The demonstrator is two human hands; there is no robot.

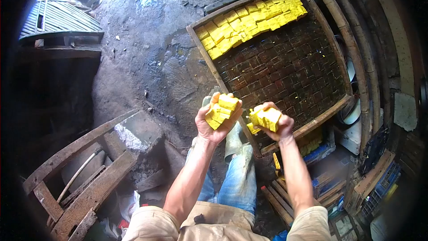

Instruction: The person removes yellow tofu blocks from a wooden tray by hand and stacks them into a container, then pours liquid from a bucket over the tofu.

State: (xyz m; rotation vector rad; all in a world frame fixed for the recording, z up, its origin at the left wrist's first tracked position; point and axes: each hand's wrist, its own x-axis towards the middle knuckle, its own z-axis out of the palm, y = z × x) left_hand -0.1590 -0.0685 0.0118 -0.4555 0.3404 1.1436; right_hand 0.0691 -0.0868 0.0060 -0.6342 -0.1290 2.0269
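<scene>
Several bright yellow blocks (221,110), which look like tofu pieces, lie stacked in my upturned left hand (207,128), its fingers curled around them. More yellow blocks (266,118) are gripped in my right hand (284,127), held just to the right of the left one. One further yellow piece (253,128) shows below the right hand; whether it is held or rests on the tray I cannot tell. Both hands are over the near left corner of a wooden-framed woven tray (285,64). Rows of the same yellow blocks (254,18) line its far end.
Left of me stands a worn wooden frame (100,183) beside a concrete block (138,131). Bamboo poles (352,40) run along the right. Wooden slats (278,201) and a blue crate (318,151) sit low at the right. The floor (147,53) is dark and damp.
</scene>
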